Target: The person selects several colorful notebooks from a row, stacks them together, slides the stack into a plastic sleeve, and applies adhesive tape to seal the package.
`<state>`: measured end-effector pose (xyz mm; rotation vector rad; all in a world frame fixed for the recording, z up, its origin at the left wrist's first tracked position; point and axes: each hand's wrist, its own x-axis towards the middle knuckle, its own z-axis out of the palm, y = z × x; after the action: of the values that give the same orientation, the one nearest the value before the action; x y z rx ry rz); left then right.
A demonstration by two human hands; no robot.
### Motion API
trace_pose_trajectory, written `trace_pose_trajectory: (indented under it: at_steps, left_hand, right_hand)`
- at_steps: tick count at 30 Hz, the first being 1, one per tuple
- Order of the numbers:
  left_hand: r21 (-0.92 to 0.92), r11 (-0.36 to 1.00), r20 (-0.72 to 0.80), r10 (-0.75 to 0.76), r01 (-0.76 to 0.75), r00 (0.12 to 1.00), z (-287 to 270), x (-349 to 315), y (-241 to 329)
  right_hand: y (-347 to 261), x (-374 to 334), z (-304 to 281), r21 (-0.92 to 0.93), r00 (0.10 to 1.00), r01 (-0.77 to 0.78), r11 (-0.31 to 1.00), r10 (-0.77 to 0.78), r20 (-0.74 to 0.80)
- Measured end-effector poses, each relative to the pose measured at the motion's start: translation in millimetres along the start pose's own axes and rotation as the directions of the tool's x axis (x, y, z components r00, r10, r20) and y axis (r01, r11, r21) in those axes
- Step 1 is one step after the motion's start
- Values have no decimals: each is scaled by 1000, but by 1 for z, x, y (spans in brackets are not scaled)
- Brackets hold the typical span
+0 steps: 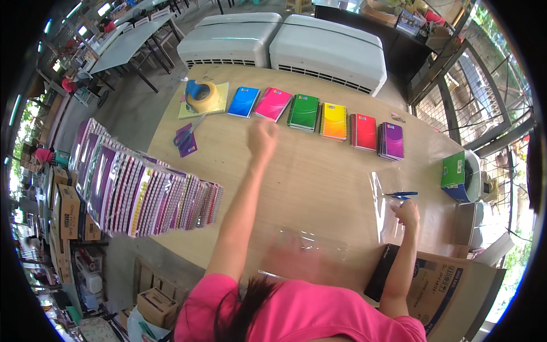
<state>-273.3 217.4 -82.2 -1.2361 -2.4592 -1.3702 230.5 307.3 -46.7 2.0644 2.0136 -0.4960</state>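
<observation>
Workshop-like room; pale wood tabletop (330,176) fills the middle of the view. Hands well apart, one over the far half, one at the right. Left hand (263,138): arm stretched forward, fingers curled, just on the near side of the pink notebook (273,102); cannot tell if it touches or grips anything. Right hand (407,212): fingers bent, close to a blue-handled tool (403,195) and the edge of a clear plastic sheet (389,179); hold on either cannot be made out.

Second clear sheet (310,244) flat near the person's body. Far row, left to right: blue notebook (243,102), the pink one, green notebook (303,112), yellow notebook (333,121), red notebook (363,131), purple notebook (391,140); all spiral-bound, several visibly stacked.

Left of the row, tape roll (209,98) on a yellowish pad (221,108); nearer, scissors (183,137) across a small purple piece (188,148). Left side: long leaning pile of notebooks (131,188), mostly purple, some in clear wrap. Right edge: green-faced box (453,170) by a bin; cardboard box (441,290) lower right. Beyond the table, two white slatted units (327,48).
</observation>
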Motion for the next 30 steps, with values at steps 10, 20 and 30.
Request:
trace_pose_trajectory:
  at_steps: [10, 20, 30]
  left_hand:
    - [417, 714, 687, 157, -562, 710, -5, 183, -125]
    - [663, 575, 495, 143, -479, 857, -44, 198, -68]
    - [-843, 187, 393, -424, 504, 816, -27, 33, -57]
  right_hand:
    - [-11, 0, -5, -60, 983, 170, 984, -174, -65]
    - [-343, 77, -12, 282, 783, 620, 732, -595, -180]
    - [-450, 123, 10, -417, 202, 893, 171, -979, 29]
